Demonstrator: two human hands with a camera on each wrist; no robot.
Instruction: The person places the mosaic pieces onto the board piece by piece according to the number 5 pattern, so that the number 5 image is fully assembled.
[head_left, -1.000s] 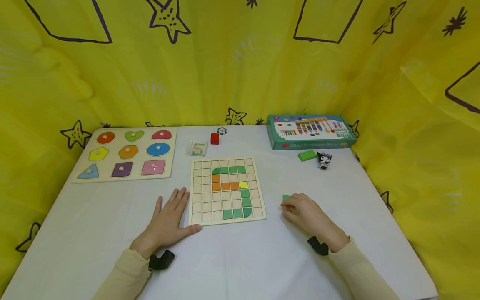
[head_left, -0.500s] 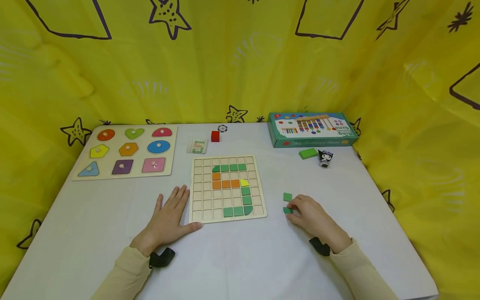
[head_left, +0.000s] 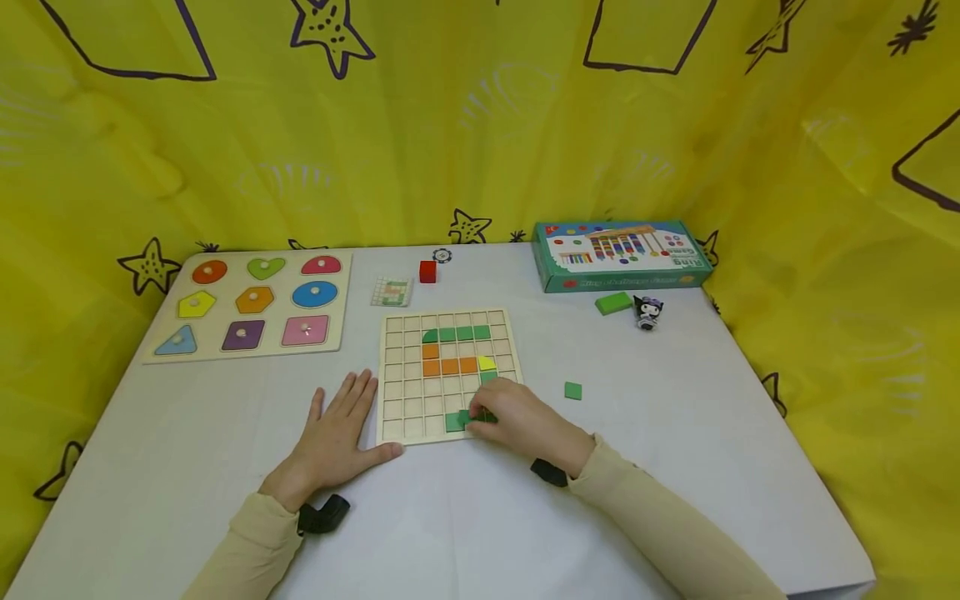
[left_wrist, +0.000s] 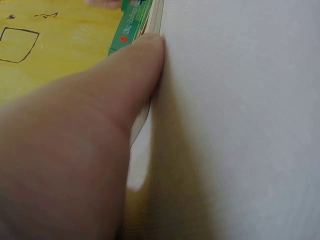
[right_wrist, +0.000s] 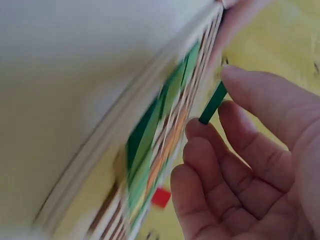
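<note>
A wooden grid board [head_left: 401, 408] lies mid-table, with green, orange and yellow tiles set in its squares. Over its lower right part, my right hand [head_left: 517, 421] pinches a green tile [right_wrist: 214, 103] between thumb and fingertips, held above the board in the right wrist view. That hand hides some tiles under it. My left hand [head_left: 330, 442] lies flat on the table, fingers straight, its thumb touching the board's lower left corner. One loose green square tile [head_left: 573, 391] rests on the table to the right of the board.
A shape puzzle [head_left: 247, 308] lies at the back left. Behind the board are a small pattern card [head_left: 392, 292] and a red cube [head_left: 427, 272]. At the back right stand a game box [head_left: 622, 257], a green block [head_left: 613, 303] and a small figurine [head_left: 647, 312].
My right hand has picked up one of two green tiles on the right and carried it left over the board. The other tile stays put. My left hand has not moved.
</note>
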